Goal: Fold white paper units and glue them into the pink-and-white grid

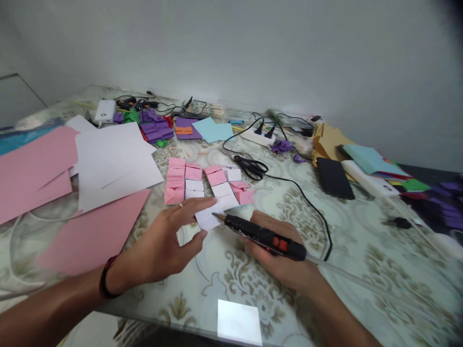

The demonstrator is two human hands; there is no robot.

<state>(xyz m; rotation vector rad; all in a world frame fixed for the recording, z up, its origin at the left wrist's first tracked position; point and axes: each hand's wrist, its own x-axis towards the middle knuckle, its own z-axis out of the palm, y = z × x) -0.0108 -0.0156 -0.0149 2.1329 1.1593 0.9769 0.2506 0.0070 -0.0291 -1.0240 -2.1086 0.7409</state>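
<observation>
My right hand [278,243] is wrapped round a slim black hot glue gun [265,233] with a red switch and a long clear glue stick out of its back end. Its metal tip meets a small folded white paper piece [209,218]. My left hand [170,236] steadies this piece, index finger on its top edge and thumb by its lower left corner. Just beyond lie folded pink paper pieces [175,180] and folded white paper pieces [224,195], set in small columns.
Black scissors [251,167] and a white power strip [258,137] with cables lie behind. White sheets [115,164] and pink sheets [97,231] spread at left. A black phone [335,178] rests at right, near coloured paper [374,159]. Purple folded pieces [155,126] are at the back.
</observation>
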